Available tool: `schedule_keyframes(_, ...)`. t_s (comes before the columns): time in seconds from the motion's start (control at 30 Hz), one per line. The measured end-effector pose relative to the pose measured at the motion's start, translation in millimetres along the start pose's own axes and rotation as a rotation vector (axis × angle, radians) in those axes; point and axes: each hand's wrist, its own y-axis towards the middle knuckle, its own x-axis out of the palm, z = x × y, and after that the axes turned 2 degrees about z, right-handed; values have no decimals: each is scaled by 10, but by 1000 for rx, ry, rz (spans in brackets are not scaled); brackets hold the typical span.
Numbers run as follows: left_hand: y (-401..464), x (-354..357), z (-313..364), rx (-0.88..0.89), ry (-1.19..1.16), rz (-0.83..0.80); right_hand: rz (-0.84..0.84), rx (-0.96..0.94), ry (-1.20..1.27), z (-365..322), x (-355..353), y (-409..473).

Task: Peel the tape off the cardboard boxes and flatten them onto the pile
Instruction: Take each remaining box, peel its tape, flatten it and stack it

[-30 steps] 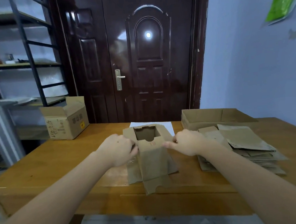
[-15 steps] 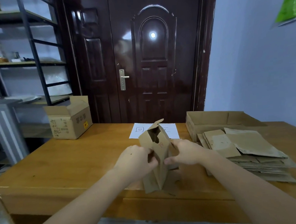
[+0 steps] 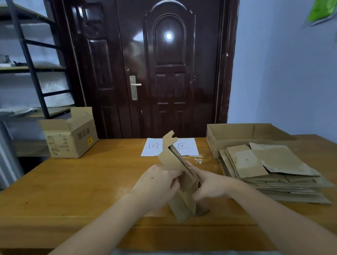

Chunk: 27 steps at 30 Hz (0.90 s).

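Hands over box's hidden middle

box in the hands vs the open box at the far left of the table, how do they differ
The held box is squeezed nearly flat and gripped by both hands; the left box keeps its full shape with flaps up. The held box looks plain, the left box printed. Both are brown cardboard.
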Motion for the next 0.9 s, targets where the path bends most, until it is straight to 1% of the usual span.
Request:
schedule_keyframes(0.07, 26, -30, -110, -21, -17, -29, 73, 16, 54, -5, 4, -76)
schedule_keyframes(0.13, 46, -44, -279, -27, 23, -22, 147, 31, 97, -1, 8, -139)
schedule_keyframes(0.23, 40, -88, -581, -78, 130, -4, 184, 64, 143, 29, -20, -188)
schedule_keyframes(0.33, 33, -170, -835, -235, 272, -119, 199, 88, 207, 65, -74, -209)
schedule_keyframes(0.43, 13, -198, -1019, -479, 299, -214, 272, 152, 302, 127, -105, -177)
schedule_keyframes(0.5, 2, -208, -1061, -635, 193, -256, 294, 174, 399, 166, -106, -140)
schedule_keyframes(0.53, -9, -198, -1067, -696, 60, -259, 299, 176, 446, 168, -107, -130)
schedule_keyframes(0.57, -18, -180, -1067, -741, -109, -233, 299, 178, 489, 159, -110, -130)
schedule_keyframes(0.63, -44, -153, -1079, -807, -397, -112, 293, 153, 605, 183, -120, -115)
schedule_keyframes(0.67, -61, -142, -1076, -821, -476, -59, 288, 129, 684, 213, -127, -96)
schedule_keyframes(0.73, -90, -106, -1059, -832, -552, 15, 305, 81, 815, 258, -130, -47)
schedule_keyframes(0.8, -95, -74, -1025, -827, -605, 75, 409, 66, 839, 251, -123, -1)
schedule_keyframes(0.9, -89, -72, -997, -787, -766, 146, 580, 39, 837, 232, -114, 51)
